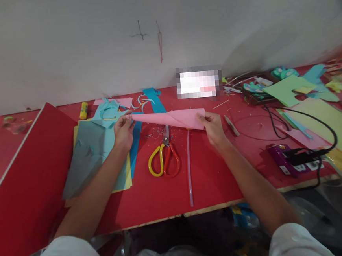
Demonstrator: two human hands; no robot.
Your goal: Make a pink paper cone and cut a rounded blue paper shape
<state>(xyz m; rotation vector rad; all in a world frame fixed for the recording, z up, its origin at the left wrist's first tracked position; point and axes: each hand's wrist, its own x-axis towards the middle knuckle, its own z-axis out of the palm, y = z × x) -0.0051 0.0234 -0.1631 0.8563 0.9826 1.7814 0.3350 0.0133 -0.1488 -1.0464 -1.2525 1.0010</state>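
A sheet of pink paper, rolled into a long narrow cone, is stretched sideways between my two hands above the table. My left hand pinches its thin tip. At the wide end, my right hand grips the paper's edge between thumb and fingers. Just below the cone lie scissors with one yellow and one red handle, their blades partly hidden under the paper. To the right of the scissors a glue stick for a hot glue gun or similar thin translucent rod points toward me.
Blue and yellow paper sheets lie left, beside a red upright panel. A yellow glue stick stands behind them. On the right are a purple power strip with black cables, a cutter and green paper.
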